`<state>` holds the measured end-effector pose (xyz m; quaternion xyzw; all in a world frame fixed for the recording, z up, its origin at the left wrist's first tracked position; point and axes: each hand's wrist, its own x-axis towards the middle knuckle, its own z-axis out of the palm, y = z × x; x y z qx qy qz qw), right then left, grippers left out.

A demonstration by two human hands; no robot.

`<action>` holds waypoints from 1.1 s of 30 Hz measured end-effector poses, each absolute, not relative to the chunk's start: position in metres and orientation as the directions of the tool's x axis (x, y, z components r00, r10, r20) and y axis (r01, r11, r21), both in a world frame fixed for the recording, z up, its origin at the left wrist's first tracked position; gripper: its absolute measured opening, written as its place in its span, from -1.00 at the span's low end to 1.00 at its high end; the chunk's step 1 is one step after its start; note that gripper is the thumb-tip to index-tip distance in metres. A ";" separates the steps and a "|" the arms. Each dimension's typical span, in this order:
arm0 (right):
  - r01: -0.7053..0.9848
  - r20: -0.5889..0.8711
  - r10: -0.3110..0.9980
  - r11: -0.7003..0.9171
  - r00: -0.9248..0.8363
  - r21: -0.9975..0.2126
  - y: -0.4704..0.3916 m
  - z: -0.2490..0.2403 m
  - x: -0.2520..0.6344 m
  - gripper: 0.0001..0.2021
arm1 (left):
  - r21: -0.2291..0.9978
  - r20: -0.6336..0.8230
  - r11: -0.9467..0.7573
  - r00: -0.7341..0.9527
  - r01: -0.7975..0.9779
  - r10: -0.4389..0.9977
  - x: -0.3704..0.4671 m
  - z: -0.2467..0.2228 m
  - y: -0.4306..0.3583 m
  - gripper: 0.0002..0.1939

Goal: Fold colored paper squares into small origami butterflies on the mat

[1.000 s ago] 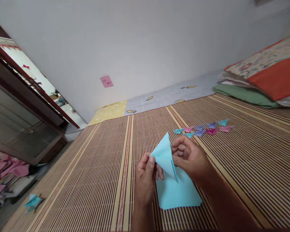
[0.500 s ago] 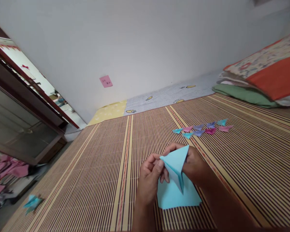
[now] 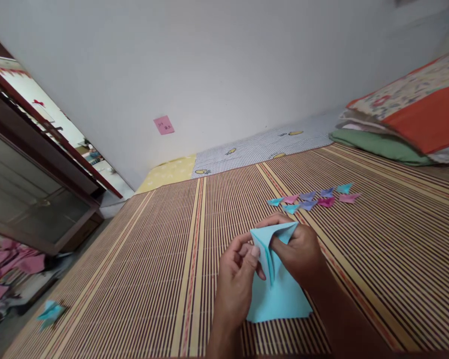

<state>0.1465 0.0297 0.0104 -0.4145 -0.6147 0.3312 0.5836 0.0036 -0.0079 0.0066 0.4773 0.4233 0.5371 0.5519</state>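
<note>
Light-blue folded paper triangle (image 3: 262, 244): turned since the earlier frame, gaping between both hands' fingers.
Left hand (image 3: 237, 279): pinches its left edge, apparently steadying it.
Right hand (image 3: 301, 251): grasps it, thumb inside the fold, seemingly parting layers.
Light-blue paper stack (image 3: 280, 305): square, smooth, beneath the fingers on the striped slatted mat (image 3: 153, 279).

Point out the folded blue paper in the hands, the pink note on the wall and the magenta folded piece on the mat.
Folded blue paper (image 3: 265, 239): head view, on its upper front flap.
Pink note (image 3: 163, 125): head view, on its middle.
Magenta folded piece (image 3: 326, 202): head view, mid-body.
</note>
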 end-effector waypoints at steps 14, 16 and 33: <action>0.475 0.796 0.603 0.714 -0.043 -0.515 0.035 -0.007 0.137 -0.78 | 0.998 0.055 -0.048 -0.170 0.045 0.984 0.023 0.007 -0.016 -0.63; 0.489 0.831 0.550 0.749 -0.081 -0.448 0.034 -0.007 0.135 -0.78 | 0.998 0.062 -0.064 -0.216 -0.001 0.974 0.022 0.007 -0.014 -0.61; 0.524 0.900 0.411 0.804 -0.147 -0.282 0.022 -0.004 0.125 -0.78 | 0.954 0.096 -0.189 -0.362 -0.233 0.927 0.025 0.004 -0.020 -0.88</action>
